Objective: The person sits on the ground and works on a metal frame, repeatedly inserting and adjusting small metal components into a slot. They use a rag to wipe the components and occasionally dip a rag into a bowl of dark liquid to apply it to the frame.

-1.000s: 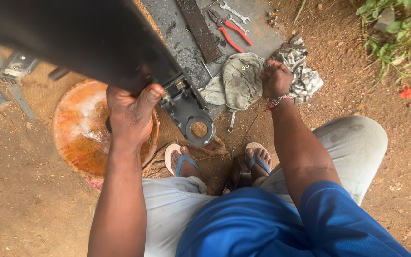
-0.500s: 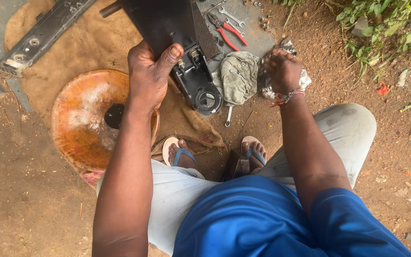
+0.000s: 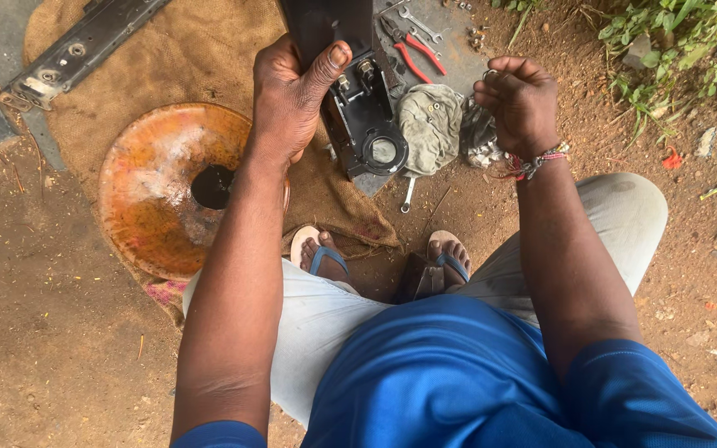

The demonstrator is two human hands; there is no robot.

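Item held: black metal bracket (image 3: 350, 91), a long flat-sided steel part, painted black and scuffed. Its lower end carries a round ring opening with a pale centre, and two bolt heads sit just above that ring. The upper end runs out of the top of the view. It stands upright-tilted in front of me, above the burlap sacking (image 3: 201, 58), its ring end just above the sacking's edge.

My left hand (image 3: 292, 95): clenched around the bracket's left edge, fingers wrapped behind, thumb pressed across the front face near the top.

My right hand (image 3: 520, 104): raised off the ground beside the bracket, well clear of it, fingers curled in loosely. Something small and pale shows at the fingertips; I cannot tell what it is, nor whether I truly grip it. A beaded band sits on that wrist.

Around it:
- Grey-green rag (image 3: 429, 124), crumpled, just right of the bracket's ring end, between my two hands.
- Red-handled pliers (image 3: 412, 54) and a spanner (image 3: 417, 23) on the grey slab beyond the rag.
- Rusty orange disc (image 3: 159, 191) with a dark centre hole, flat on the sacking, under my left forearm.
- Long black metal bar (image 3: 76, 51) with holes, lying slantwise at top left.
- My feet in sandals (image 3: 375, 261) on the red earth below the bracket.
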